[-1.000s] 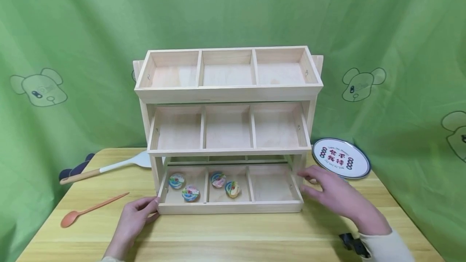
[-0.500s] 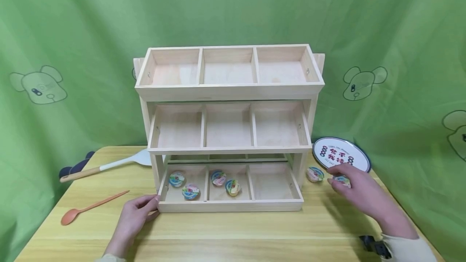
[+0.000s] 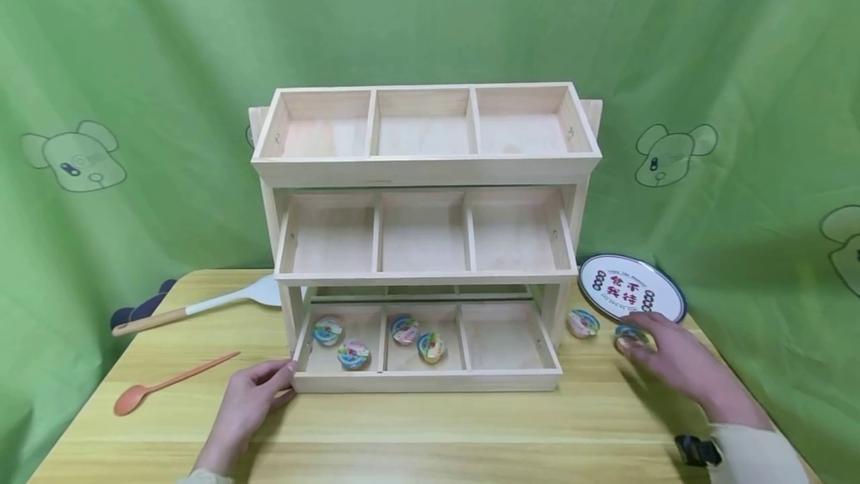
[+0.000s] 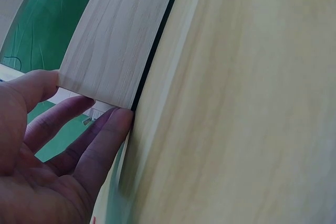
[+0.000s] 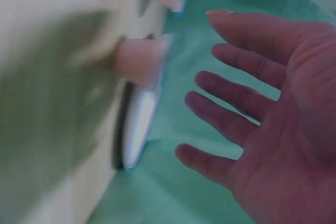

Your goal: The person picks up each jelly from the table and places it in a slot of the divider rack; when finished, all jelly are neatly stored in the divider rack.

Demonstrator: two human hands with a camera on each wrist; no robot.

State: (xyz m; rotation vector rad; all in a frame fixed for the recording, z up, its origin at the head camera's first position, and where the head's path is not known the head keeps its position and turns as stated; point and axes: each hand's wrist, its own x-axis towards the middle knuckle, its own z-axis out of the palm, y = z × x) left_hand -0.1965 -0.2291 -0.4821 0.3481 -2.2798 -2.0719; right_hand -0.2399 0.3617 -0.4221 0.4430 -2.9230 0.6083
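My left hand [image 3: 251,394] grips the left front corner of the bottom tray [image 3: 423,382] of a three-tier wooden rack [image 3: 425,172]. Thumb and fingers close around the end of its front board in the left wrist view. Over the table right of the rack, my right hand [image 3: 678,361] is spread beside a small jelly cup [image 3: 630,334], partly covering it in the head view. The right wrist view shows this hand [image 5: 262,93] holding nothing, apart from the blurred cup. Another jelly cup [image 3: 582,323] stands nearer the rack. Several more, including one jelly cup [image 3: 327,331], lie in the bottom tray's left and middle compartments.
A white oval plate [image 3: 621,282] with red writing lies behind the loose cups. To the left are a white spatula [image 3: 222,301] with a wooden handle and an orange spoon [image 3: 134,398]. A green curtain [image 3: 430,13] closes off the back.
My right hand has moved right, from the tray's right end to the farther loose jelly cup, uncovering the two cups there. My left hand stays at the tray's corner.
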